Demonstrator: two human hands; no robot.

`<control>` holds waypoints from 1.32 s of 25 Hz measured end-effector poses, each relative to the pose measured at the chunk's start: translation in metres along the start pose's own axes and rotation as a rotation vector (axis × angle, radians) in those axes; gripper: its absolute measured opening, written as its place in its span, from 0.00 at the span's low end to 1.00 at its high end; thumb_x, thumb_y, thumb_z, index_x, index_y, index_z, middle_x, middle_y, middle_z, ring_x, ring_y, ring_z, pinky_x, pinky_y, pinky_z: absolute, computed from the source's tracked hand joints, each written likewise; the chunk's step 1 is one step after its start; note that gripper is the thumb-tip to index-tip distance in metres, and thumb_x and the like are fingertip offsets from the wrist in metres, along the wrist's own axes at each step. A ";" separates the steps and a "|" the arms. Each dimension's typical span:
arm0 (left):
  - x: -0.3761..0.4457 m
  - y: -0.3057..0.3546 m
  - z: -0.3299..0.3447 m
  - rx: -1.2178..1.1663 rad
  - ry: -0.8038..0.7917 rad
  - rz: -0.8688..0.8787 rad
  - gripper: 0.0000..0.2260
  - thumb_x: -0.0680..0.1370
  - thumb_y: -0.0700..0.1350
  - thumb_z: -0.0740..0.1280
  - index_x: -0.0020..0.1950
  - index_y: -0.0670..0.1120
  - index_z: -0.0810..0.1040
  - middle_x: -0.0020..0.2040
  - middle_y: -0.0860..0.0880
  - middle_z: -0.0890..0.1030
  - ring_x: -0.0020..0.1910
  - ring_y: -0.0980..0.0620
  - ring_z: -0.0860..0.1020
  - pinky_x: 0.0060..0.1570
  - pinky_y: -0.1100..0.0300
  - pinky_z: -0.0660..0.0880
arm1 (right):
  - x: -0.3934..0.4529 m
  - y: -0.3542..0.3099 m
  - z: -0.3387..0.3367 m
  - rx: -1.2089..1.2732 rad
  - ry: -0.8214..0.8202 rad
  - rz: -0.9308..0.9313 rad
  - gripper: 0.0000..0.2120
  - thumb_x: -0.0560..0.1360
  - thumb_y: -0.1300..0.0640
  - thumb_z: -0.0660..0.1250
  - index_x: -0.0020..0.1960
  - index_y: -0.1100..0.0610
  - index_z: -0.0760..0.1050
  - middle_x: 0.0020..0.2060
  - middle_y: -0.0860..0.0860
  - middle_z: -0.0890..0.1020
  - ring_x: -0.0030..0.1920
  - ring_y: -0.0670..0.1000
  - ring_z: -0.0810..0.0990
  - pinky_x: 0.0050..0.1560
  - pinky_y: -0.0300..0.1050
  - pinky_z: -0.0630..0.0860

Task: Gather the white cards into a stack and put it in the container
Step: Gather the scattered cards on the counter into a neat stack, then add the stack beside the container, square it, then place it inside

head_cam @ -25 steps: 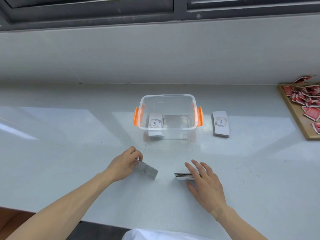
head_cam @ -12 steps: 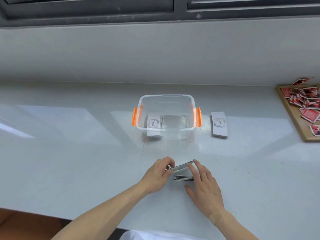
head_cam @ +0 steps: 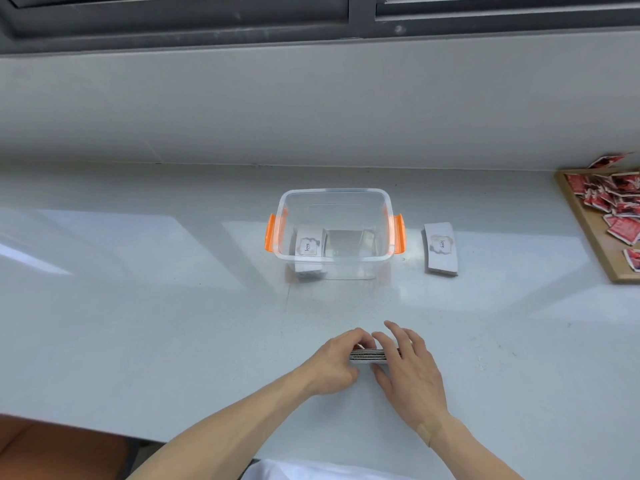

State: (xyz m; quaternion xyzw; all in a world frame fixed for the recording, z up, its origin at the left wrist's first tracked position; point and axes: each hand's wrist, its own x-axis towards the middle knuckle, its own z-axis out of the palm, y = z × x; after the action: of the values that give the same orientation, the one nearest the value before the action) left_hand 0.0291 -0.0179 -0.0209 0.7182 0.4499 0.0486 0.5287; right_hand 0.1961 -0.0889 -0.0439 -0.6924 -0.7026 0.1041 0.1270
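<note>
A small stack of white cards (head_cam: 367,355) lies on the white counter near the front edge. My left hand (head_cam: 336,365) grips its left end and my right hand (head_cam: 408,368) covers its right end and top. Only the stack's near edge shows between them. A clear plastic container (head_cam: 334,195) with orange handles stands farther back in the middle. Inside it, at the left, lies a white card stack (head_cam: 308,244) printed "love". Another white card stack (head_cam: 440,247) rests on the counter just right of the container.
A wooden tray (head_cam: 588,223) with several red packets sits at the far right edge. A grey wall and a dark window frame run behind the counter. A brown seat shows at the lower left.
My left hand carried a few cards rightward and laid them on the pile under my right hand. Both hands have now closed around the one stack.
</note>
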 end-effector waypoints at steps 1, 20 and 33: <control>0.001 0.002 0.003 -0.015 0.008 -0.009 0.20 0.68 0.31 0.61 0.56 0.49 0.73 0.53 0.53 0.78 0.52 0.55 0.76 0.48 0.65 0.73 | 0.001 0.000 0.000 -0.006 -0.005 0.004 0.26 0.66 0.53 0.77 0.61 0.51 0.73 0.66 0.52 0.75 0.62 0.59 0.74 0.44 0.52 0.81; -0.009 0.027 -0.006 -0.003 0.402 0.163 0.16 0.73 0.36 0.66 0.58 0.51 0.75 0.55 0.53 0.76 0.54 0.58 0.76 0.53 0.65 0.73 | 0.020 -0.014 -0.031 0.650 -0.161 0.329 0.08 0.70 0.47 0.71 0.44 0.43 0.72 0.34 0.47 0.79 0.36 0.48 0.77 0.36 0.48 0.73; -0.018 0.020 0.017 0.622 0.372 0.391 0.28 0.73 0.43 0.64 0.72 0.48 0.61 0.71 0.46 0.70 0.73 0.44 0.66 0.69 0.48 0.67 | 0.004 -0.020 -0.013 0.649 -0.159 0.317 0.15 0.76 0.59 0.64 0.56 0.43 0.67 0.37 0.41 0.78 0.37 0.41 0.75 0.34 0.39 0.68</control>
State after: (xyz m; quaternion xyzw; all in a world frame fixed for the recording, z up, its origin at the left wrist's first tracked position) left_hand 0.0396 -0.0429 -0.0053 0.8947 0.3859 0.1389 0.1770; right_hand 0.1816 -0.0853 -0.0251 -0.7061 -0.5245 0.3935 0.2675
